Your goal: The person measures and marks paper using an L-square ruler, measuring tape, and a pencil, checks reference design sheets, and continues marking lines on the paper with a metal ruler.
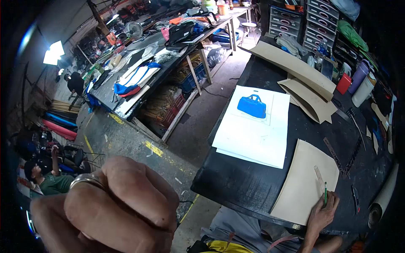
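My right hand [321, 214] rests at the near right edge of a sheet of brown card [295, 189], its fingers closed round a green pencil [325, 195]. Just beyond the fingers, a short ruler [318, 177] lies on the card. Very near the camera, my left hand [114, 202] is raised at the lower left with its fingers curled in and a ring on one of them. Whatever those fingers hold, if anything, is hidden. White paper sheets [253, 145] lie left of the card, the top one printed with a blue bag.
Folded brown card [295, 69] lies at the far side of the black table [236, 177]. A dark metal square [344, 162], a cutter knife [355, 198] and bottles [363, 92] are on the right. Another bench [147, 90] holds fabric pieces. A person [55, 179] sits at the left.
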A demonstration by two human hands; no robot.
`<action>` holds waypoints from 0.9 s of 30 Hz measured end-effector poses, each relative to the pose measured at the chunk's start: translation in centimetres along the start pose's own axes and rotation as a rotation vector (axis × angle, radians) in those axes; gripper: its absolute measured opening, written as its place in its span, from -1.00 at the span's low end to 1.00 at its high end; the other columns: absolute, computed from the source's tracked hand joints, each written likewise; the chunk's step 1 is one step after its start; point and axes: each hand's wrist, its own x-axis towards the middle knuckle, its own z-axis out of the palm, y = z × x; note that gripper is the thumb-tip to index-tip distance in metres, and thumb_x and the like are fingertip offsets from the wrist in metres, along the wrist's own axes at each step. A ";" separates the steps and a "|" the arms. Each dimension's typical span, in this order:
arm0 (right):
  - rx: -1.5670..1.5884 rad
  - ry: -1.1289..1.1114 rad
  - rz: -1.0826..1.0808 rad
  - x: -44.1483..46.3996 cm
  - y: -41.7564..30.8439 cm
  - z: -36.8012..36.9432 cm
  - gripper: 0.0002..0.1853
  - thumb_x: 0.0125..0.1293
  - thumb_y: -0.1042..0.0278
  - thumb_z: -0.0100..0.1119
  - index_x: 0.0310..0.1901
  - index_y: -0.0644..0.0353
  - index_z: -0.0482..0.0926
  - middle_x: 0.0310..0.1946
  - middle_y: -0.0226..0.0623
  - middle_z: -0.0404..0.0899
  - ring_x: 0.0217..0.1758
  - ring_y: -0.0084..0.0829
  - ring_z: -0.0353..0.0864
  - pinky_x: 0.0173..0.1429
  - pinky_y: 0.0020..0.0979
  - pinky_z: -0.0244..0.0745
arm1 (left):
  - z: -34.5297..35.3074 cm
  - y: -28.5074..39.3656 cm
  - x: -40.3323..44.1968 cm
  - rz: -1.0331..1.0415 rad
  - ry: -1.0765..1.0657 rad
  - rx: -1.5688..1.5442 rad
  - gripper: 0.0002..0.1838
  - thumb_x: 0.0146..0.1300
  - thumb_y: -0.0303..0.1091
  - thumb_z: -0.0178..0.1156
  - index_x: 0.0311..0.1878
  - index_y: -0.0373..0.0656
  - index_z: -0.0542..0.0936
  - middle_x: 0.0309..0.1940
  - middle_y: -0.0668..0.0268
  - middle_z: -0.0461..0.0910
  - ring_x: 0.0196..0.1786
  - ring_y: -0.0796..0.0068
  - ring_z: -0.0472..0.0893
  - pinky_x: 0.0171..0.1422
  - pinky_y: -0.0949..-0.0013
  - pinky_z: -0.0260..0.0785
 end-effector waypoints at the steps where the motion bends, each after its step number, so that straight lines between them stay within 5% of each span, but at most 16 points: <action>1: 0.002 0.003 0.002 -0.1 0.1 0.1 -0.74 0.58 0.48 0.20 0.21 0.26 0.69 0.24 -0.17 0.63 0.15 -0.01 0.81 0.09 -0.05 0.73 | 0.2 0.1 -0.1 -0.024 0.028 -0.022 -0.57 0.24 -0.25 0.70 -0.01 0.06 0.59 -0.20 0.50 0.54 -0.39 0.70 0.48 -0.30 0.52 0.43; 10: 0.035 0.004 -0.009 0.1 0.6 0.3 -0.74 0.61 0.45 0.19 0.22 0.27 0.68 0.22 -0.15 0.63 0.16 0.01 0.79 0.09 -0.07 0.72 | 5.9 -0.7 -3.2 -0.228 0.253 -0.205 -0.51 0.39 -0.25 0.58 0.24 -0.12 0.55 -0.08 0.42 0.61 -0.33 0.53 0.57 -0.20 0.36 0.57; 12: 0.060 0.000 -0.006 0.0 0.6 0.3 -0.74 0.61 0.45 0.19 0.22 0.29 0.67 0.17 -0.12 0.63 0.12 0.04 0.77 0.10 -0.07 0.68 | 8.7 -4.1 -6.1 -0.605 -0.020 -0.453 -0.60 0.47 -0.04 0.45 0.03 -0.23 0.69 -0.27 0.15 0.67 -0.26 0.36 0.69 -0.20 0.26 0.57; 14: 0.092 -0.054 0.018 0.5 1.2 -0.5 -0.74 0.61 0.46 0.18 0.22 0.30 0.67 0.13 -0.11 0.63 0.10 0.05 0.74 0.10 -0.08 0.65 | 14.1 -7.9 -7.8 -0.627 -0.463 -0.294 -0.42 0.57 0.04 0.34 0.33 -0.30 0.60 -0.03 0.13 0.64 -0.12 0.27 0.61 -0.08 0.16 0.54; 17: 0.164 -0.163 0.054 2.2 2.8 -1.0 -0.75 0.62 0.47 0.18 0.21 0.33 0.66 0.06 -0.08 0.63 0.04 0.06 0.70 0.10 -0.08 0.60 | 20.2 -11.2 -12.8 -0.537 -0.931 -0.079 -0.29 0.52 0.15 0.35 0.42 -0.28 0.57 0.28 -0.05 0.51 0.37 -0.09 0.51 0.51 -0.15 0.33; 18: 0.144 -0.131 0.064 2.9 3.7 -0.8 -0.76 0.63 0.47 0.16 0.21 0.33 0.65 0.03 -0.08 0.62 0.02 0.05 0.68 0.10 -0.08 0.58 | 21.4 -11.6 -14.6 -0.539 -0.932 -0.078 -0.29 0.52 0.15 0.35 0.42 -0.28 0.57 0.28 -0.05 0.51 0.37 -0.09 0.51 0.51 -0.15 0.33; 21: 0.098 -0.064 0.089 5.4 6.2 0.1 -0.78 0.66 0.48 0.13 0.20 0.32 0.65 -0.02 -0.08 0.61 -0.02 0.02 0.65 0.08 -0.08 0.53 | 23.7 -11.9 -18.3 -0.409 -1.042 0.025 -0.22 0.54 0.27 0.24 0.54 -0.19 0.54 0.57 -0.18 0.30 0.72 -0.35 0.14 0.78 -0.42 -0.11; 27: 0.149 -0.084 -0.023 9.5 10.0 2.7 -0.78 0.73 0.44 0.09 0.21 0.29 0.66 -0.03 -0.05 0.63 0.02 -0.05 0.69 0.10 -0.03 0.56 | 24.0 -13.1 -20.6 -0.437 -1.146 0.010 -0.16 0.57 0.38 0.08 0.66 -0.03 0.47 0.75 -0.20 0.09 0.83 -0.42 -0.16 0.83 -0.56 -0.42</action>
